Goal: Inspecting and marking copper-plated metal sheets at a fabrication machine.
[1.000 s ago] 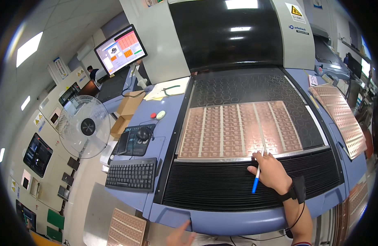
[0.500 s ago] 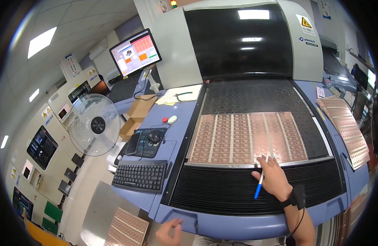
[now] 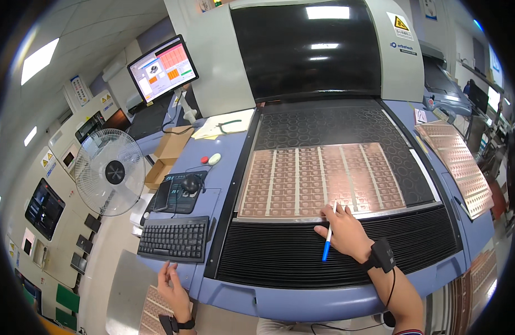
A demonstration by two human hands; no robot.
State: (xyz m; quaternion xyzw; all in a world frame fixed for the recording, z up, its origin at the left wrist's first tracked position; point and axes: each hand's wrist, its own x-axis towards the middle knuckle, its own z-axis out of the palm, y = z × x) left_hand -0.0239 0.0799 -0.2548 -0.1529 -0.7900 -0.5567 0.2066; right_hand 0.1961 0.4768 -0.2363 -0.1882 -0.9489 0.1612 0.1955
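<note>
A large copper-coloured circuit panel (image 3: 302, 178) with pale vertical strips lies flat on the machine's black patterned bed (image 3: 330, 124). My right hand (image 3: 348, 234) is at the panel's front edge, its fingertips at the metal rail there. Between its fingers is a marker pen (image 3: 326, 245), white with a blue end pointing down towards me. My left hand (image 3: 173, 287) is raised in front of the black keyboard (image 3: 175, 239), fingers partly spread and nothing in them. Below that hand another copper panel (image 3: 153, 312) lies on a grey surface, partly hidden by the hand and wrist.
More copper panels (image 3: 458, 167) lie on the right ledge. At the left are a mouse (image 3: 191, 183), a red button (image 3: 204, 160), pliers (image 3: 230, 127) on paper, an open cardboard box (image 3: 171, 148), a monitor (image 3: 163, 70) and a fan (image 3: 113, 172). A ribbed black cover (image 3: 279, 254) spans the front.
My left hand has risen from the lower edge towards the keyboard. The whole view has shifted, with the scene sliding left. My right hand still holds the marker pen at the panel's front edge.
</note>
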